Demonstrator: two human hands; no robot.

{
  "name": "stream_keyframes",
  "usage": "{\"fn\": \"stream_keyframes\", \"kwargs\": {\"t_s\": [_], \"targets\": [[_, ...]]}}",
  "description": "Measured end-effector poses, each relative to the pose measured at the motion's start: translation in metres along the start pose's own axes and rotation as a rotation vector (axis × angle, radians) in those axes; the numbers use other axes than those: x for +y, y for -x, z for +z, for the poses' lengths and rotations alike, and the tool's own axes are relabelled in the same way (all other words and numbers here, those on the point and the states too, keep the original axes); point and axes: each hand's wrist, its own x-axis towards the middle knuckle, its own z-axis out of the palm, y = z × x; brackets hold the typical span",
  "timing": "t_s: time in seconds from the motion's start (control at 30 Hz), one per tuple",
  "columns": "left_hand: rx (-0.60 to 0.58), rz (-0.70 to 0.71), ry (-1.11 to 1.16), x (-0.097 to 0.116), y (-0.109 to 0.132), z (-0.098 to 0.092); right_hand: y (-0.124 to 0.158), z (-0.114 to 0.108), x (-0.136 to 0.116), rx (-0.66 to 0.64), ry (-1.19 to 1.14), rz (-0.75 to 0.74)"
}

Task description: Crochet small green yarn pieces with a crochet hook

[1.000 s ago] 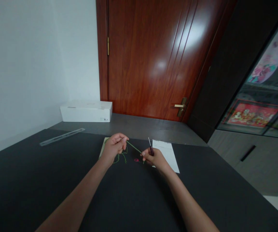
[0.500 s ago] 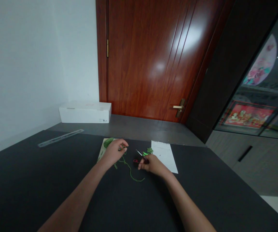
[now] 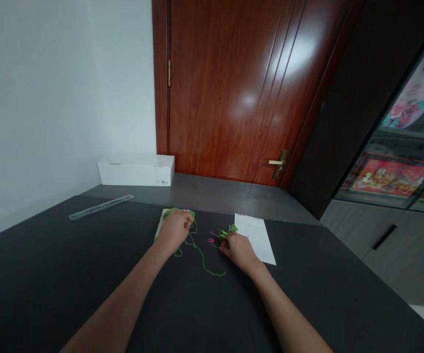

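Note:
My left hand [image 3: 175, 228] is closed, with green yarn [image 3: 206, 268] trailing from under its fingertips across the table. Behind it lies a pale booklet or sheet [image 3: 159, 224], partly covered by a bundle of green yarn. My right hand [image 3: 238, 249] rests low over the table, fingers pinched at a thin metal-tipped tool [image 3: 215, 245] whose handle is hidden. Just beyond the fingertips are a pink ring [image 3: 211, 240] and a green-handled tool [image 3: 223, 234] with a slim metal tip. A small green crocheted piece [image 3: 232, 228] sits by the notepad's edge.
A white spiral notepad [image 3: 261, 240] lies under and beyond my right hand. Far left are a clear ruler [image 3: 101, 207] and a long white box [image 3: 136, 171] against the wall. A wooden door [image 3: 226, 98] stands behind the black table [image 3: 182, 309].
My right hand has lowered to the table; the dark-handled, metal-tipped tool it held raised is no longer up in view. My left fingers have closed further over the yarn. The view has shifted slightly.

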Motion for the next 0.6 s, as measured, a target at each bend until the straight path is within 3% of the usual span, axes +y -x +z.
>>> {"fn": "stream_keyframes", "kwargs": {"t_s": [0.17,0.4,0.6], "targets": [[0.117,-0.141,-0.083,-0.024,-0.009,-0.016,-0.010,-0.003,0.010,0.023,-0.274,-0.007],[0.118,-0.147,-0.143,-0.010,-0.006,-0.006,-0.025,-0.014,0.021,0.180,-0.810,0.117],[0.147,-0.418,-0.374,-0.030,-0.007,-0.047,-0.023,-0.018,0.022,0.238,-1.084,0.156]]}}
